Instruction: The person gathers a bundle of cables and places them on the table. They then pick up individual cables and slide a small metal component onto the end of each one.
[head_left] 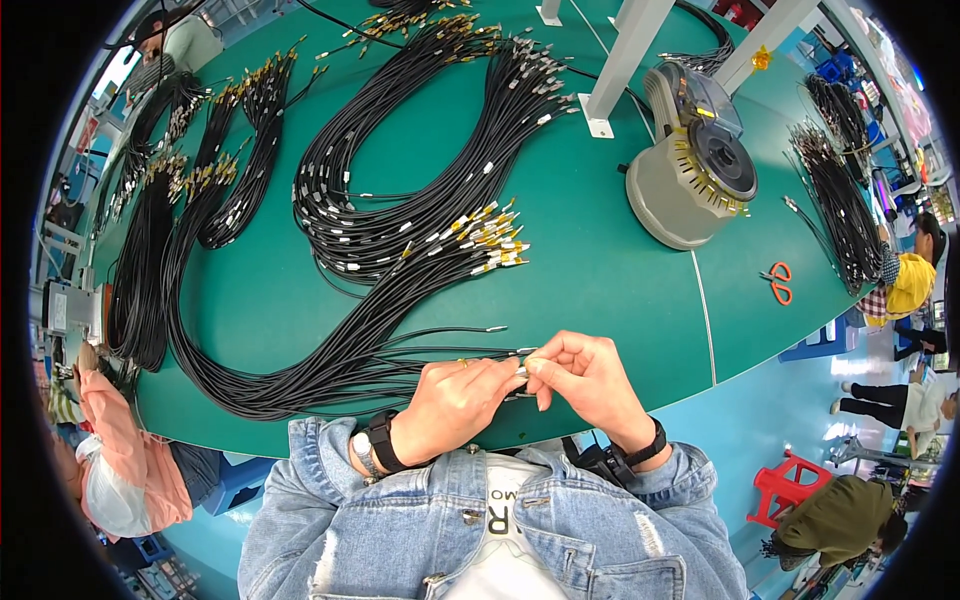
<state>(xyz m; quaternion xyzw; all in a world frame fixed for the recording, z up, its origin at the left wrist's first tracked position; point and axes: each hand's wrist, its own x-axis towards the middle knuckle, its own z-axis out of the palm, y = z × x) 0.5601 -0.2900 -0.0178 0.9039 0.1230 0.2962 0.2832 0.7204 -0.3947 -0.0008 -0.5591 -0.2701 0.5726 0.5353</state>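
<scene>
At the near edge of the green table, my left hand (455, 402) is closed around a black cable near its end. My right hand (588, 385) pinches at the same cable's whitish tip (521, 372), meeting the left fingertips. Fingers partly hide that tip, so its exact shape is unclear. Several loose black cables (400, 362) run leftward from beneath my left hand into a large curved bundle (250, 388). The bundle's other ends (490, 240), with white and yellow tags, lie just beyond my hands.
More black cable bundles (400, 215) cover the table's left and far side, another (838, 205) the right. A round beige machine (680, 190) with yellow strips stands at back right, beside a metal post (625, 70). Orange-handled scissors (780, 283) lie nearby. Other people sit around.
</scene>
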